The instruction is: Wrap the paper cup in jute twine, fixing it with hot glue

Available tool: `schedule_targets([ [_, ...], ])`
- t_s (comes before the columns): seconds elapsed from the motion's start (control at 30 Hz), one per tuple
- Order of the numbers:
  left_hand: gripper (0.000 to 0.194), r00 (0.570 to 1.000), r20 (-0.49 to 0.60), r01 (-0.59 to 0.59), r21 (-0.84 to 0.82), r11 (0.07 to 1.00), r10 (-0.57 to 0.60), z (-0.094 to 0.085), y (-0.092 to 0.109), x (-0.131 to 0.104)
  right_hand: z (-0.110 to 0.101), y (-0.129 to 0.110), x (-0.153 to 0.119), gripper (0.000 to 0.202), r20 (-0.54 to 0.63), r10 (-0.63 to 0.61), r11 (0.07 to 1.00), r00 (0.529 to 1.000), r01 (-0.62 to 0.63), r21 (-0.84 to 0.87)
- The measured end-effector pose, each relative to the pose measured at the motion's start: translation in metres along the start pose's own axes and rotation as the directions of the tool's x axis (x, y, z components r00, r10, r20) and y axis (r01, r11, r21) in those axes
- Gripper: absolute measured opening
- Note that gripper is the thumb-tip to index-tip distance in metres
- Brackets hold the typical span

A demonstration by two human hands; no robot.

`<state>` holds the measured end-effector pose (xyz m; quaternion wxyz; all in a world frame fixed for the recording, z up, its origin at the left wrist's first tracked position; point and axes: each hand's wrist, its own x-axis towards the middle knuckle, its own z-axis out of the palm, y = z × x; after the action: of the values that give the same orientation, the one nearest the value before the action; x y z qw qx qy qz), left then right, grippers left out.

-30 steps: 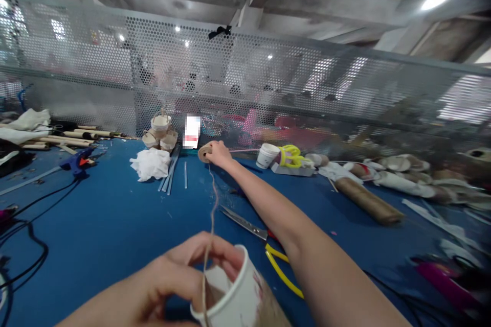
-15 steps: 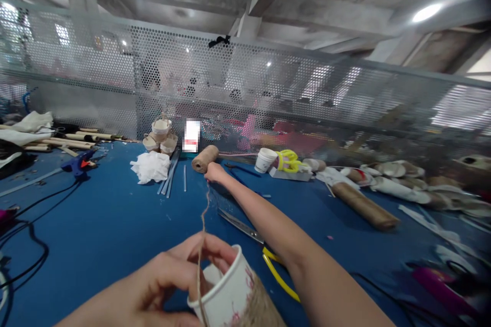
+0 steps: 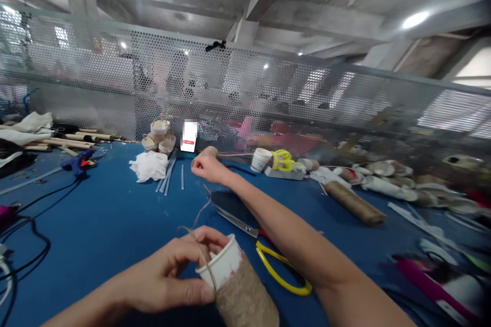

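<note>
My left hand [image 3: 169, 273] grips a paper cup [image 3: 247, 294] by its rim, fingers inside and thumb outside. Brown twine covers the cup's lower part; a white printed band shows near the rim. A loose strand of twine [image 3: 201, 210] runs over the rim and rises in a slack curve above the table. Farther off, my right hand [image 3: 210, 168] is closed, its fingers curled in front of a roll of twine [image 3: 209, 152] that it mostly hides. I cannot see what those fingers hold. Beneath my right forearm lie yellow-handled scissors [image 3: 282, 281], blades pointing away.
At the back stand several stacked small cups [image 3: 159, 135], a crumpled white cloth [image 3: 149, 166] and a phone [image 3: 188, 135]. A glue gun [image 3: 79, 163] with its cable lies left. Right are a white cup [image 3: 261, 159], a brown roll [image 3: 355, 204] and a purple tool [image 3: 433, 286].
My right hand has turned and now covers more of the twine roll. The strand has gone slack and curls above the cup. The cup and my left hand have shifted slightly.
</note>
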<state>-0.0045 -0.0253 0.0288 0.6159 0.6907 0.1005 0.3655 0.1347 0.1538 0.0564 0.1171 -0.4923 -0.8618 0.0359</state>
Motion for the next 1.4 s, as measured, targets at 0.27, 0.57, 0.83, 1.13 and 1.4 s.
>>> schedule_targets([
  [0.27, 0.014, 0.999, -0.038, 0.033, -0.005, 0.999, -0.033, -0.001, -0.007, 0.002, 0.006, 0.020, -0.009, 0.029, 0.228, 0.088, 0.995, 0.970, -0.074, -0.070],
  [0.57, 0.017, 0.995, -0.090, -0.033, 0.009, 0.999, 0.033, -0.010, 0.006, -0.006, 0.020, 0.040, 0.028, 0.030, 0.068, 0.171, 0.973, 0.983, -0.158, -0.167],
  [0.83, 0.012, 0.945, -0.326, 0.019, 0.012, 1.000, -0.014, -0.022, 0.000, -0.012, 0.001, 0.054, 0.008, 0.028, 0.121, 0.209, 0.970, 0.970, -0.190, -0.151],
  [1.13, 0.012, 0.890, -0.433, 0.129, -0.065, 0.990, -0.144, -0.016, -0.013, -0.001, -0.009, 0.094, -0.102, 0.029, 0.247, 0.593, 0.804, 0.766, -0.544, -0.241],
  [1.4, 0.020, 0.872, -0.475, 0.159, 0.043, 0.986, -0.119, -0.012, -0.021, 0.008, 0.008, 0.099, -0.122, 0.023, 0.179, 0.623, 0.755, 0.761, -0.645, 0.116],
])
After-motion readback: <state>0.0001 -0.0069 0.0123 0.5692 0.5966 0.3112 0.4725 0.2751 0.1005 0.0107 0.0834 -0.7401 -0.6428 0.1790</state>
